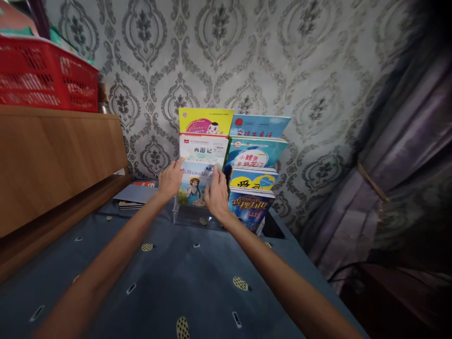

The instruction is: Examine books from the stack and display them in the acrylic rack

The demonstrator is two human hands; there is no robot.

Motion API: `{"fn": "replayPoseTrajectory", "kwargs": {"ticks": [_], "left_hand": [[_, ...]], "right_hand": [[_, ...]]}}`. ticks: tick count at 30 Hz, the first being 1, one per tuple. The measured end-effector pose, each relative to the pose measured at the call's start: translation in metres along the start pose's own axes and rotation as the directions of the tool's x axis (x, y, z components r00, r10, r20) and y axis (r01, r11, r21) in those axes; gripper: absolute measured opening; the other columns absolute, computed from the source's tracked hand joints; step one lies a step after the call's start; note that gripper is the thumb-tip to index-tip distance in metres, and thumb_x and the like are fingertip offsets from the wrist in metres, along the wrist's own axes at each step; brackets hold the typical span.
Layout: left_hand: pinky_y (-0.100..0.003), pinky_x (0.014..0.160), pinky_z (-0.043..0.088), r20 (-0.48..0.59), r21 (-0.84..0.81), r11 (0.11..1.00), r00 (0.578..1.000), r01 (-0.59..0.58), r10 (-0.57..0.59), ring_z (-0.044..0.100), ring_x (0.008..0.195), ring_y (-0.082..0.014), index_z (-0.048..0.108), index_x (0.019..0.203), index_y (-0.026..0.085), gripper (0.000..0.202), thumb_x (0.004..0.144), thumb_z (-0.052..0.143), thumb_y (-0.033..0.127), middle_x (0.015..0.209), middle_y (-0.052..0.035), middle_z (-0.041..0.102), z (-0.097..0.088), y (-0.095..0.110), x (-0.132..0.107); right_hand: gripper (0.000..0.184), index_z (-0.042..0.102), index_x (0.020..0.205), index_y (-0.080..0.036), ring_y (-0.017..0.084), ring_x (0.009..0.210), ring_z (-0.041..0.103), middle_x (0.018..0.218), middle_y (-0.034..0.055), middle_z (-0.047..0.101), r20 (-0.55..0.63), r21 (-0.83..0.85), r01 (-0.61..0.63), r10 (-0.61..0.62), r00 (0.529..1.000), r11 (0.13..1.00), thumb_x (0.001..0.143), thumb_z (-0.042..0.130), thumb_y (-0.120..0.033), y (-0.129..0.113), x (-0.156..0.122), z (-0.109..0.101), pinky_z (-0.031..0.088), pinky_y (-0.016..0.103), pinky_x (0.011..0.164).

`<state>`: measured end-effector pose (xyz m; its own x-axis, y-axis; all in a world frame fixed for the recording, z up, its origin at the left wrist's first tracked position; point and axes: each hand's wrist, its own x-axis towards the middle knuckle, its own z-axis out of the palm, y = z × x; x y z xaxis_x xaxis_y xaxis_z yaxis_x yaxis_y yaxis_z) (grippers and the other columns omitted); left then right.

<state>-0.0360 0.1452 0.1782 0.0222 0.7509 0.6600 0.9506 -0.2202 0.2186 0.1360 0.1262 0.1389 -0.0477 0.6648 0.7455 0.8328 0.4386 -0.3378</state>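
Observation:
A light blue picture book (193, 188) with a girl in a yellow hat on its cover stands between my two hands, leaning back in a clear tiered stand (190, 216). My left hand (170, 179) grips its upper left edge. At the right edge my right hand (216, 194) has its fingers around the book. Directly behind rise a white book (203, 149) and a yellow book (206, 117). In the right column, a dark blue book (249, 207), a yellow-and-blue one (251, 180), a teal one (257, 151) and a blue one (263, 123) stand in steps.
A blue patterned cloth (155, 282) covers the table. At left is a wooden cabinet (60, 160) topped by a red basket (31, 70). Several books (136, 193) lie flat beside it. A dark flat object (274, 227) lies right of the stand, near a tied curtain (353, 212).

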Motion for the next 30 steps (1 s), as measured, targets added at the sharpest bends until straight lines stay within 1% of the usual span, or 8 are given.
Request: {"fn": "replayPoseTrajectory", "kwargs": {"ticks": [3, 6, 8, 11, 13, 19, 23, 30], "left_hand": [[-0.035, 0.090, 0.047, -0.032, -0.092, 0.996, 0.999, 0.019, -0.022, 0.063, 0.113, -0.0280, 0.045, 0.142, 0.025, 0.043, 0.099, 0.049, 0.026, 0.130, -0.0092, 0.063, 0.004, -0.005, 0.001], [-0.033, 0.090, 0.047, -0.048, -0.216, 0.973, 0.995, 0.077, -0.089, 0.065, 0.108, -0.0250, 0.042, 0.140, 0.023, 0.046, 0.096, 0.054, 0.025, 0.119, -0.0076, 0.068, 0.013, -0.012, 0.003], [-0.032, 0.089, 0.047, -0.041, -0.262, 0.959, 0.992, 0.105, -0.120, 0.065, 0.105, -0.0241, 0.046, 0.133, 0.020, 0.039, 0.096, 0.054, 0.026, 0.113, -0.0081, 0.069, 0.018, -0.016, 0.004], [-0.034, 0.091, 0.045, -0.031, -0.238, 0.968, 0.995, 0.085, -0.095, 0.063, 0.107, -0.0243, 0.055, 0.116, 0.019, 0.022, 0.097, 0.051, 0.029, 0.113, -0.0095, 0.068, 0.023, -0.018, 0.005], [-0.034, 0.091, 0.045, -0.024, -0.191, 0.979, 0.997, 0.073, -0.079, 0.062, 0.108, -0.0247, 0.056, 0.111, 0.019, 0.018, 0.098, 0.049, 0.029, 0.114, -0.0101, 0.067, 0.023, -0.017, 0.005], [-0.032, 0.087, 0.043, 0.027, -0.089, 0.992, 0.996, 0.085, -0.083, 0.061, 0.108, -0.0254, 0.056, 0.106, 0.019, 0.016, 0.100, 0.046, 0.029, 0.113, -0.0123, 0.066, 0.018, -0.013, 0.006], [-0.032, 0.085, 0.043, 0.043, -0.056, 0.995, 0.995, 0.087, -0.085, 0.063, 0.104, -0.0255, 0.057, 0.104, 0.019, 0.016, 0.100, 0.045, 0.028, 0.110, -0.0113, 0.068, 0.015, -0.013, 0.009], [-0.033, 0.086, 0.044, 0.055, -0.097, 0.993, 0.997, 0.060, -0.055, 0.063, 0.103, -0.0262, 0.061, 0.105, 0.019, 0.021, 0.099, 0.045, 0.031, 0.109, -0.0111, 0.070, 0.012, -0.022, 0.013]], "right_hand": [[0.068, 0.030, 0.152, -0.013, 0.035, 0.138, 0.038, 0.152, 0.0207, 0.036, 0.027, -0.027, -0.012, 0.013, 1.000, 1.000, 0.085, 0.040, -0.016, 0.002, 0.002, 0.003, 0.037, 0.054, 0.111], [0.066, 0.033, 0.151, -0.013, 0.036, 0.138, 0.039, 0.152, 0.0216, 0.036, 0.046, -0.021, -0.020, 0.021, 0.999, 1.000, 0.086, 0.041, -0.017, 0.006, 0.003, 0.009, 0.038, 0.055, 0.110], [0.066, 0.032, 0.152, -0.011, 0.037, 0.137, 0.039, 0.152, 0.0230, 0.035, 0.052, -0.013, -0.018, 0.019, 0.998, 1.000, 0.087, 0.042, -0.017, 0.009, 0.004, 0.011, 0.039, 0.056, 0.110], [0.068, 0.030, 0.154, -0.012, 0.037, 0.135, 0.040, 0.151, 0.0233, 0.037, 0.065, 0.001, -0.022, 0.022, 0.998, 1.000, 0.087, 0.043, -0.019, 0.013, 0.004, 0.014, 0.040, 0.058, 0.108], [0.068, 0.028, 0.154, -0.012, 0.037, 0.134, 0.041, 0.149, 0.0229, 0.038, 0.069, 0.016, -0.027, 0.025, 0.997, 1.000, 0.088, 0.042, -0.020, 0.015, 0.004, 0.016, 0.040, 0.059, 0.108], [0.067, 0.030, 0.153, -0.012, 0.034, 0.134, 0.040, 0.146, 0.0210, 0.043, 0.065, 0.028, -0.043, 0.042, 0.997, 0.999, 0.088, 0.043, -0.025, 0.016, 0.005, 0.018, 0.038, 0.054, 0.111], [0.067, 0.030, 0.153, -0.011, 0.035, 0.133, 0.041, 0.146, 0.0213, 0.043, 0.082, 0.028, -0.040, 0.038, 0.996, 0.999, 0.089, 0.043, -0.027, 0.016, 0.006, 0.016, 0.039, 0.052, 0.110], [0.067, 0.027, 0.154, -0.009, 0.032, 0.131, 0.045, 0.141, 0.0216, 0.047, 0.159, 0.069, -0.021, 0.009, 0.987, 0.997, 0.091, 0.044, -0.022, 0.019, 0.005, 0.005, 0.039, 0.044, 0.111]]}}
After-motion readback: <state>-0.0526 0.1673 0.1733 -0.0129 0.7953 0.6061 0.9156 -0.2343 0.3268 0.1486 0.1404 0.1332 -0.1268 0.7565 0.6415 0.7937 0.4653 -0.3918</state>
